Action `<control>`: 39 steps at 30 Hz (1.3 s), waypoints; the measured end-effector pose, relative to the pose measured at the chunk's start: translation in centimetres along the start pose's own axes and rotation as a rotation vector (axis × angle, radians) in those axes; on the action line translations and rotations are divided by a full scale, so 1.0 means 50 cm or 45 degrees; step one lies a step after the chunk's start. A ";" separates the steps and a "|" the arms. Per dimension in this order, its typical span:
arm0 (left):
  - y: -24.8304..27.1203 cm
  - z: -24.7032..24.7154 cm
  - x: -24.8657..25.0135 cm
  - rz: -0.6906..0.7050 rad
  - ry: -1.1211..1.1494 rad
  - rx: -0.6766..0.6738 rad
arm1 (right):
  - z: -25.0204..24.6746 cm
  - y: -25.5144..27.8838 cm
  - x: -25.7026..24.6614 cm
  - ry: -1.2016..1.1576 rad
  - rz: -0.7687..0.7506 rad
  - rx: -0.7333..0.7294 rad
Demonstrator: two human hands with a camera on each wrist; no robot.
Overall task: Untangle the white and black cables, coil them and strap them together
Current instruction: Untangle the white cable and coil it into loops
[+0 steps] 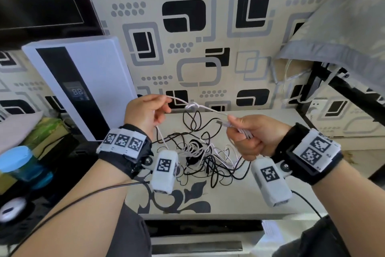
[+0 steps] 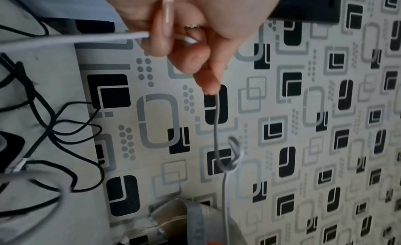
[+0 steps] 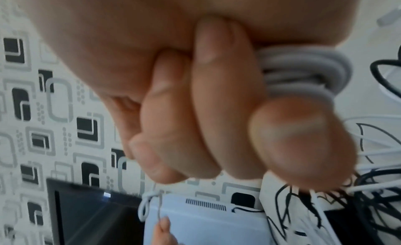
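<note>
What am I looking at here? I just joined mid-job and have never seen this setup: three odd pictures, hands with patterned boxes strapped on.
There is no machine: a person works bare-handed, wearing wrist cameras with printed markers. The large picture comes from a head camera looking down; the other two look along each hand's fingers. The left hand pinches a thin white cable that has a small knot in mid-air. The right hand grips the other side of that cable, with several white loops already gathered in its fist. On the pale patterned tabletop below lies the remaining tangle of thin black cable mixed with more white cable.
</note>
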State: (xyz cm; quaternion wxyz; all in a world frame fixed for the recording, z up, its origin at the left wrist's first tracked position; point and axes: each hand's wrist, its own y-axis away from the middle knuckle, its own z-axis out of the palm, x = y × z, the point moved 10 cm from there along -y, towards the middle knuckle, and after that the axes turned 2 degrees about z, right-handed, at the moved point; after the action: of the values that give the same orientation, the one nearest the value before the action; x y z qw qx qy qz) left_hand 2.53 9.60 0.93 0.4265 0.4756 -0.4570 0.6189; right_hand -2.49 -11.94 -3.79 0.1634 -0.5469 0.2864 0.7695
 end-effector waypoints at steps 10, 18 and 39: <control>-0.010 -0.035 -0.016 -0.021 0.138 0.155 | -0.003 0.060 -0.091 -0.706 -0.326 -0.372; -0.015 -0.028 -0.018 -0.002 0.077 0.116 | -0.019 0.074 -0.111 -0.782 -0.420 -0.320; 0.109 0.214 -0.093 0.032 -0.780 -0.823 | -0.214 0.154 -0.130 -1.605 -1.142 0.280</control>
State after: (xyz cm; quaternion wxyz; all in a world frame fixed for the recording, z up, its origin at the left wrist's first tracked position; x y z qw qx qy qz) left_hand 0.26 -2.40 -3.10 0.3906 0.4736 -0.7380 0.2800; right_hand 3.44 -24.19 1.73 0.6440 -0.0507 -0.0342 0.7626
